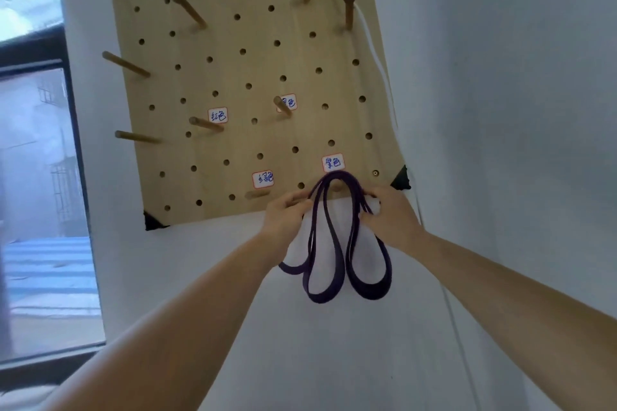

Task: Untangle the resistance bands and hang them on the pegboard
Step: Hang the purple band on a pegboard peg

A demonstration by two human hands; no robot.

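A dark purple resistance band (335, 253), folded into several loops, is draped over a wooden peg (336, 188) at the bottom right of the wooden pegboard (233, 77), just under a white label (333, 162). My left hand (287, 215) pinches the band's strands to the left of the peg. My right hand (390, 218) grips the strands on the right of it. The loops hang down against the white wall between my forearms.
Several bare wooden pegs stick out of the board, among them one by a label (217, 115) and one at the bottom (257, 193). A white cable (367, 33) runs down the board's right edge. A dark-framed window (40, 177) is on the left.
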